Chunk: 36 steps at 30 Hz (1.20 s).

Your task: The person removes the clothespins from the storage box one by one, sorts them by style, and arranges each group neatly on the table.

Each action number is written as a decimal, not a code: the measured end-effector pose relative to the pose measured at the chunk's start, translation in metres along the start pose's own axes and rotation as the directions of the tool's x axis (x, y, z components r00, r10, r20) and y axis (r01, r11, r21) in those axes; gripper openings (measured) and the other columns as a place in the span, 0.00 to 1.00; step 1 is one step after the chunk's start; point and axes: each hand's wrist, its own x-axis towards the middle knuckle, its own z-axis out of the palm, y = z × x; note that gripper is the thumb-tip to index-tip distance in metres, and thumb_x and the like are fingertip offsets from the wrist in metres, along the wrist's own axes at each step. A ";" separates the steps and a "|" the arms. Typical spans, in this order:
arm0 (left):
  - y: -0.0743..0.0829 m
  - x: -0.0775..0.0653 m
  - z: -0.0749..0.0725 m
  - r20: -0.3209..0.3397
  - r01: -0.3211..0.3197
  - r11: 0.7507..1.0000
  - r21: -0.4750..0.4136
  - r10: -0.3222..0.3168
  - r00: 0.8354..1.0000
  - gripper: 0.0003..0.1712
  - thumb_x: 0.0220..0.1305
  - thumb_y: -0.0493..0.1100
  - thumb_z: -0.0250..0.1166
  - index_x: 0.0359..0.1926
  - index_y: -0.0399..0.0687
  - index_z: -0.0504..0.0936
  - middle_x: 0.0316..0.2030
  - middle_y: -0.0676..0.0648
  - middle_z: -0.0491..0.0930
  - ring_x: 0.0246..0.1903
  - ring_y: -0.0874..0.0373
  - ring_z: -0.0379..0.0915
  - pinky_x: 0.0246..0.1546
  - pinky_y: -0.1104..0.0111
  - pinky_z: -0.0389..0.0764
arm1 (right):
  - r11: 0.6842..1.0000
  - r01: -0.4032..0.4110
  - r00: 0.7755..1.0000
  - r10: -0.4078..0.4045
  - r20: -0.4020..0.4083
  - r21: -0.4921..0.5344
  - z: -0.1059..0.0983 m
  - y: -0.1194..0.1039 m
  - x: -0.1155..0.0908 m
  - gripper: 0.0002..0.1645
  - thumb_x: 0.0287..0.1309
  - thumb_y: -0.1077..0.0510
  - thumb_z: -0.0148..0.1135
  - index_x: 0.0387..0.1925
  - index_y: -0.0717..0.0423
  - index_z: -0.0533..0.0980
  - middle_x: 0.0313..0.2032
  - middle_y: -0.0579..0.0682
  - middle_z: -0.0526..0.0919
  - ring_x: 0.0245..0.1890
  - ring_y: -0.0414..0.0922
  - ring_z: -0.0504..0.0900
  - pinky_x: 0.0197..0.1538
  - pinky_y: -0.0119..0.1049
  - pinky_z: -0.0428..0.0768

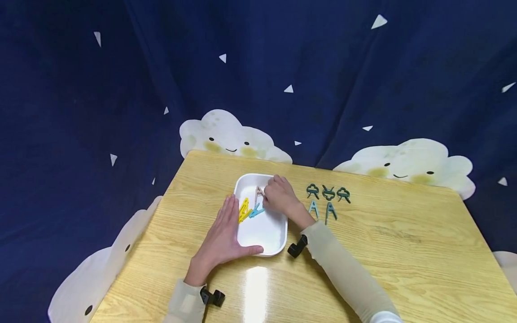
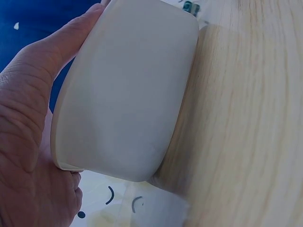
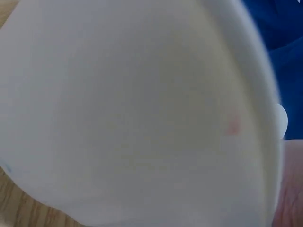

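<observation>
A white tray [image 1: 266, 233] stands on the table with a few clothespins in it. My left hand [image 1: 226, 229] rests along its left side, fingers straight and thumb stretched over the near rim; the left wrist view shows this hand [image 2: 28, 109] at the tray's wall [image 2: 128, 90]. Inside the tray's far right part, my right hand [image 1: 279, 196] is curled, pinching a pale pink clothespin [image 1: 257, 192]; its fingertips are hidden beneath it. Yellow clothespins [image 1: 244, 211] and a light blue clothespin [image 1: 256, 211] lie beside. The tray's blurred outer wall [image 3: 142, 113] fills the right wrist view.
Right of the tray, three dark green clips [image 1: 328, 193] lie in a row. Below them are a light teal clothespin [image 1: 313, 208] and a dark teal clothespin [image 1: 330, 212]. A dark blue curtain [image 1: 258, 80] with printed clouds hangs behind the wooden table [image 1: 404, 251].
</observation>
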 end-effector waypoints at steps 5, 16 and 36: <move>0.000 0.000 0.000 -0.005 -0.006 1.000 -0.010 0.006 1.000 0.89 0.41 0.93 0.59 0.83 0.35 0.38 0.83 0.44 0.26 0.82 0.55 0.20 0.83 0.57 0.39 | 1.000 -0.011 1.000 0.011 -0.017 -0.009 0.003 -0.002 0.000 0.20 0.65 0.53 0.66 0.18 0.54 0.78 0.29 0.50 0.76 0.38 0.50 0.68 0.44 0.42 0.69; 0.000 0.000 0.000 -0.010 -0.014 1.000 -0.008 0.014 1.000 0.88 0.41 0.93 0.58 0.82 0.34 0.39 0.83 0.43 0.27 0.82 0.55 0.20 0.83 0.58 0.38 | 0.999 -0.038 0.996 0.037 -0.085 -0.013 0.007 -0.002 0.000 0.19 0.62 0.53 0.67 0.16 0.54 0.78 0.27 0.49 0.75 0.37 0.50 0.69 0.43 0.42 0.70; 0.001 0.000 -0.001 0.000 0.001 1.000 0.003 -0.001 1.000 0.89 0.40 0.93 0.59 0.83 0.35 0.37 0.83 0.43 0.26 0.82 0.55 0.21 0.83 0.58 0.39 | 0.988 -0.069 0.943 0.110 -0.313 0.140 0.008 -0.002 -0.020 0.18 0.58 0.57 0.66 0.14 0.55 0.75 0.22 0.49 0.72 0.31 0.51 0.68 0.38 0.43 0.71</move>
